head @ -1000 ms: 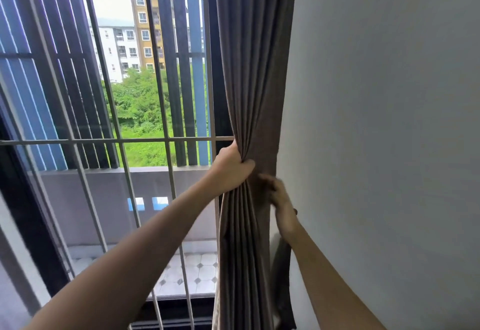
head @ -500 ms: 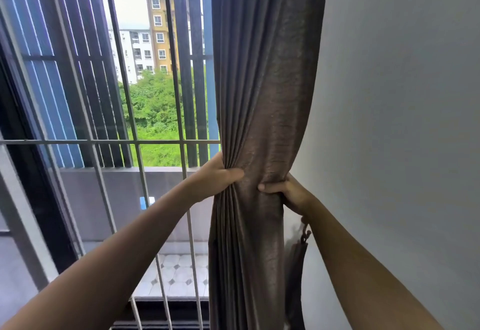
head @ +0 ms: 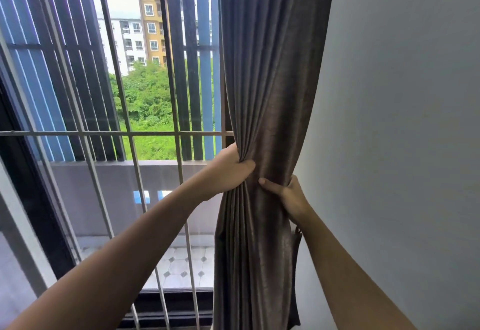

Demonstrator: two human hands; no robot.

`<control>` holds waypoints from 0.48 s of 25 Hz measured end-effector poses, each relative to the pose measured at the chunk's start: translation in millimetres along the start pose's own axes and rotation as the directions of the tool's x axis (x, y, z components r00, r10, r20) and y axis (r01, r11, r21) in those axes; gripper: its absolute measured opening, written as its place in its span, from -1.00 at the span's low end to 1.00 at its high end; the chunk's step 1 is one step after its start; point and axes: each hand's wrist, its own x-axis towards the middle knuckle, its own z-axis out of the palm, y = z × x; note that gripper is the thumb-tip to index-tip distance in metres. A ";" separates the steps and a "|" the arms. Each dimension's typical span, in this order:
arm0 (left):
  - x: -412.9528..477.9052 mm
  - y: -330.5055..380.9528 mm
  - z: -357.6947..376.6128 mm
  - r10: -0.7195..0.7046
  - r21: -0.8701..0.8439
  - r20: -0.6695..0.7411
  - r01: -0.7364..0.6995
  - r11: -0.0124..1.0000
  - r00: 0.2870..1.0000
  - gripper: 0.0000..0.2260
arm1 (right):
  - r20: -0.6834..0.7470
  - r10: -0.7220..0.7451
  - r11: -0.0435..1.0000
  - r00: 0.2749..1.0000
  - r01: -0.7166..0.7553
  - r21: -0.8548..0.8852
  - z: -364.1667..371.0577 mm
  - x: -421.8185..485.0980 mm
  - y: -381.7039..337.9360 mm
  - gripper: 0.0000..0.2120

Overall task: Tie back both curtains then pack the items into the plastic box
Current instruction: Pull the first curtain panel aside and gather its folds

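A grey-brown curtain point(head: 270, 82) hangs at the right side of the window, gathered into a bunch at waist height. My left hand point(head: 228, 171) grips the bunched folds from the window side. My right hand point(head: 285, 194) wraps around the bunch from the wall side, thumb across the front. A dark strip of fabric, possibly the tieback point(head: 297, 236), dangles behind the curtain just below my right wrist. The plastic box and the items are out of view.
A grey wall point(head: 402, 121) stands right next to the curtain. Metal window bars point(head: 130, 134) and a dark frame point(head: 31, 199) fill the left. Beyond them lie a tiled balcony, vertical slats, trees and buildings.
My right hand has come from behind the curtain to clasp the bunch, thumb in front. The view shifted so the curtain sits nearer the middle.
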 end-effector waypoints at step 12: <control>16.0 2.7 13.3 -0.086 0.031 -0.182 0.093 0.995 0.980 -0.63 | -0.018 0.086 0.974 0.996 -0.088 -0.209 15.5 -23.6 21.5 -0.92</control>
